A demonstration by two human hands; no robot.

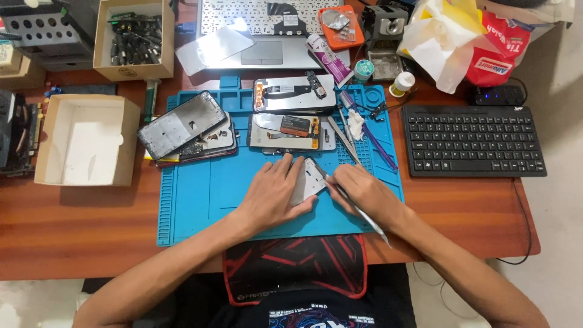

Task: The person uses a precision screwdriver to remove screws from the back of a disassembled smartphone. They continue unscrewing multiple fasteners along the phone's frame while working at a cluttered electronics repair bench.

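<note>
Left hand (274, 195) grip: fingers spread, pressed flat on a small grey phone frame (306, 180), pinning it to the blue work mat (200, 194). Right hand (362, 193) grip: fingers closed around a thin metal tool (364, 215); tip sits at the frame's right edge, handle runs back past the wrist. Frame lies at mat centre, near the front edge, between both hands.

Counts:
- Opened phones on mat: two in the back row, one behind the other, each with boards and flex on show (294, 95) (290, 131). Stack at mat's left edge (185, 129), at least two layers; exact number unclear.
- Keyboards: two. Black one (472, 141) right of mat; laptop (270, 27) behind it, cut off by the top edge.
- Tweezers and drivers (364, 136) on mat's right side, overlapping; can't count them.

Containers:
- Open cardboard box (130, 39), back left: dark driver handles and bits.
- Open white-lined box (82, 141), left of mat: nothing visible inside but the lining.
- Orange tray (341, 27) on laptop: small silvery parts, too small to identify.
- White-and-red plastic bag (467, 42), back right: contents hidden.

Hard to read: grey gear at far left is cropped. Glue tube (328, 58) and small white bottle (402, 83) sit behind the mat on the wooden surface (91, 225).
</note>
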